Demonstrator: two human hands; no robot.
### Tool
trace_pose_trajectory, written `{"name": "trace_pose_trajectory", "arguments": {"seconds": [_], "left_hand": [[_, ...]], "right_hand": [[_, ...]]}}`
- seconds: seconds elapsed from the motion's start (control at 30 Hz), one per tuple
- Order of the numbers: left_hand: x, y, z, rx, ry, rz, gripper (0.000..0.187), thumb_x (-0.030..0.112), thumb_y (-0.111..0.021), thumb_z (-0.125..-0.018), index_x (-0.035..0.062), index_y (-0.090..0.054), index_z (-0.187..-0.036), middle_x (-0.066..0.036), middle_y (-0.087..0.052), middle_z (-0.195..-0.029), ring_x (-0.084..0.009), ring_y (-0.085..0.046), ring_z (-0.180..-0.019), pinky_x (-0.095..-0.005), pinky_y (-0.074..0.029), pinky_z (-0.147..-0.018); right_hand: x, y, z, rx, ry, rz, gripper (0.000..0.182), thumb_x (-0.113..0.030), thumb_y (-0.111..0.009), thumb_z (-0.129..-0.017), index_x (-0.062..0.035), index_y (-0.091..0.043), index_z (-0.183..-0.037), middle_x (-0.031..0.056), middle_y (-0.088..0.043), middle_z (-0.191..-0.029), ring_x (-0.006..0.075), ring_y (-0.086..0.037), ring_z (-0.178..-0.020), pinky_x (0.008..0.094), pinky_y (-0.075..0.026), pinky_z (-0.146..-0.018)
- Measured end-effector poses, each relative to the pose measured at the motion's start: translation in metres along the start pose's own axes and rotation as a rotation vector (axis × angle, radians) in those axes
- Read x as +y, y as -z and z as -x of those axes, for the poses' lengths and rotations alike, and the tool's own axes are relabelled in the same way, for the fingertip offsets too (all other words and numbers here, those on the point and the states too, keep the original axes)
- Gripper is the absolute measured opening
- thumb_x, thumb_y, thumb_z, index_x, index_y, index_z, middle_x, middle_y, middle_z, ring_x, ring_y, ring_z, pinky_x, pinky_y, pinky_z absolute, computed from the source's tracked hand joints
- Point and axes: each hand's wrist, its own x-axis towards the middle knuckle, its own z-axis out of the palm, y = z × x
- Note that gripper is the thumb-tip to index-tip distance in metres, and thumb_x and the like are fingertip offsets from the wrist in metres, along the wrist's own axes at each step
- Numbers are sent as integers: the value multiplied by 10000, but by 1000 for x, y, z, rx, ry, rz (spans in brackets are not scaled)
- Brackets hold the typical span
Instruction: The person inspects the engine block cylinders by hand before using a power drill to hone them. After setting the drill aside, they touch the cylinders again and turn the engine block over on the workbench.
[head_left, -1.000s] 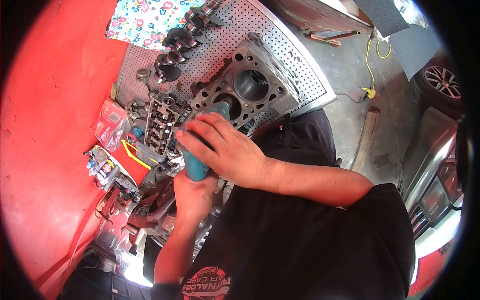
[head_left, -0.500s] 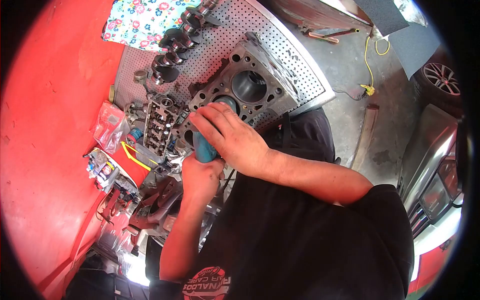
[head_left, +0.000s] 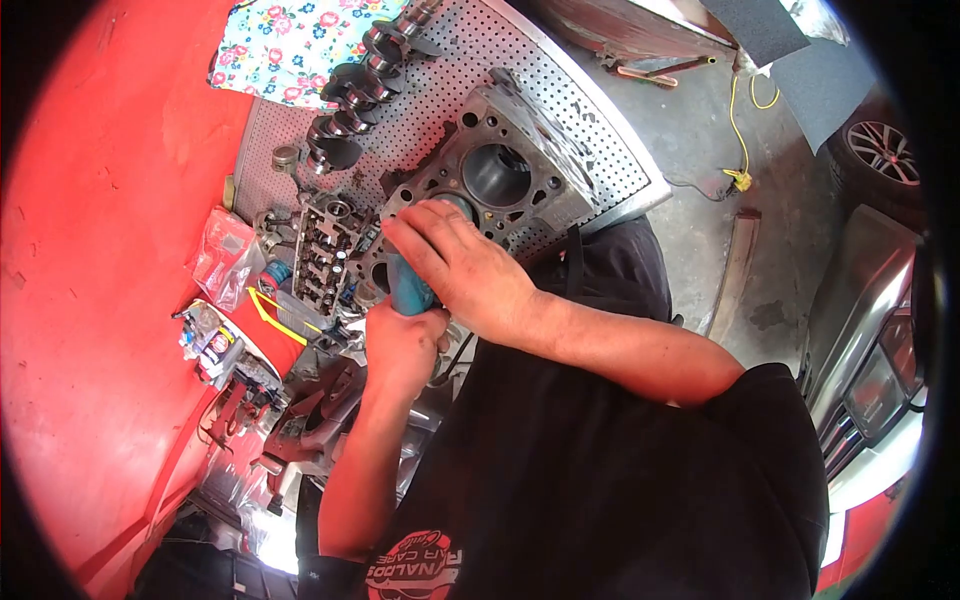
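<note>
An engine block lies on the perforated metal bench, its round cylinder bores facing up. A teal power tool, drill-like in shape, is held over the bore nearest my hands. My left hand is closed around its lower end, by a dark cord. Across the tool's top, my right hand is wrapped with fingers close together, covering most of its body. A rounded teal part shows just beyond the right fingers, at the bore. Whatever is at the tool's front end is hidden.
A crankshaft lies beside a floral cloth on the bench. A cylinder head, a piston and plastic-wrapped parts sit to the left, by a red wall. A silver car stands at right.
The view has shifted very slightly. Both hands keep their hold on the teal power tool at almost the same spot over the block.
</note>
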Motion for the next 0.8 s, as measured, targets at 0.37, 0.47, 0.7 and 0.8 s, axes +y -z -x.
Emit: {"name": "trace_pose_trajectory", "arguments": {"seconds": [0.37, 0.47, 0.7, 0.8], "left_hand": [[-4, 27, 63, 68, -54, 34, 93, 62, -643, -821, -21, -664, -788, -43, -646, -661, -119, -602, -606, -288, -445, -560], [-4, 34, 77, 70, -43, 37, 68, 46, -653, -823, -20, -667, -830, -34, -649, -687, -113, -600, -621, -281, -438, -567], [6, 42, 101, 92, -27, 57, 119, 2, -635, -801, -40, -674, -906, -49, -674, -756, -125, -627, -676, -288, -470, -602], [10, 45, 109, 99, -74, 91, 164, -13, -622, -798, -52, -676, -949, -56, -679, -784, -132, -639, -698, -290, -484, -611]], "right_hand": [[-45, 6, 1, 125, 177, 12, 619, -128, -641, -834, -110, -531, -1443, 161, -549, -1324, 375, -563, -1208, 517, -489, -1076], [-54, 8, 0, 139, 200, -51, 620, -138, -650, -831, -135, -537, -1441, 155, -550, -1294, 376, -570, -1172, 509, -504, -1060], [-69, 11, -4, 145, 278, -96, 614, -226, -656, -861, -142, -519, -1454, 149, -535, -1231, 370, -567, -1131, 522, -497, -1040], [-76, 15, -5, 157, 271, -154, 626, -187, -675, -842, -173, -543, -1454, 139, -543, -1260, 348, -577, -1123, 509, -536, -1001]]}}
